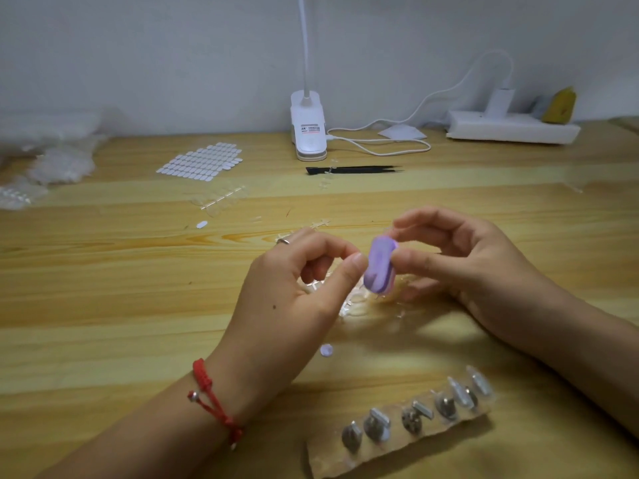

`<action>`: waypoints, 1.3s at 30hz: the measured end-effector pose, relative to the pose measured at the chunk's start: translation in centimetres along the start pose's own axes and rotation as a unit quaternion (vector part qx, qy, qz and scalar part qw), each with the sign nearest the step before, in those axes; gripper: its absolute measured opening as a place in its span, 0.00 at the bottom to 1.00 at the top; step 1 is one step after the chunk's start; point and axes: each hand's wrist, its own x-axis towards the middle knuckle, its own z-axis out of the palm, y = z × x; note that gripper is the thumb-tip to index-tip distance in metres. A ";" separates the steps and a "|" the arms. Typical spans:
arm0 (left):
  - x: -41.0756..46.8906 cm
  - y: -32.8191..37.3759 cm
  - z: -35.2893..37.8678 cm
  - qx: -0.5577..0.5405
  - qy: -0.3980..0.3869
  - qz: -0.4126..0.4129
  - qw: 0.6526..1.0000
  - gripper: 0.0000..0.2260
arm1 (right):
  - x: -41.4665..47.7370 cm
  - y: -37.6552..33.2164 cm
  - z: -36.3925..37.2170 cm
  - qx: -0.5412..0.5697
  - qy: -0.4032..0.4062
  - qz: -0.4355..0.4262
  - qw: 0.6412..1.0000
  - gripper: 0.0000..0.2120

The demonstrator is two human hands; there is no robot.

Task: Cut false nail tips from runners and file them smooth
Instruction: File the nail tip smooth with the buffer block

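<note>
Pale wood-grain tabletop (103, 305) before plain white wall.

Principal item: lilac oval sanding block (379, 267), held upright above tabletop, gripped between thumb and curled fingers of right hand (466, 267).

Against block's left edge: left hand (294, 295), thumb and forefinger closed in tight pinch, remaining fingers curled. Presumed pinched on clear false nail tip, too small and transparent to confirm.

Directly beneath block: loose heap of clear plastic runners and offcuts (356, 300).

Nearer viewer than block: small lilac oval disc (326, 350); nearer still, clear strip of metal studs with nail tips mounted (415, 420).

Beyond block: slender black tool, likely tweezers (352, 170), and white clip-on lamp (308, 133). Beyond and to left: sheet of white oval adhesive tabs (202, 162).

Step judged as filing of cut edge. Advised: tip pinched close to stub, block kept steady, short light strokes in one direction, frequent checks by fingertip. Excess pressure judged likely to flick tip from pinch.
</note>
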 end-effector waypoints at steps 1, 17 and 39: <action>0.0 0.0 -0.1 -0.003 0.000 0.000 1.000 0.06 | 0.0 0.0 0.0 -0.027 -0.019 0.007 0.999 0.15; 0.1 0.1 -0.2 -0.020 -0.014 0.000 1.000 0.06 | -0.1 0.0 0.2 -0.038 -0.040 0.003 0.998 0.11; 0.1 0.4 -0.3 -0.017 -0.013 0.002 1.000 0.04 | -0.1 0.1 -0.2 0.009 -0.040 -0.014 0.999 0.13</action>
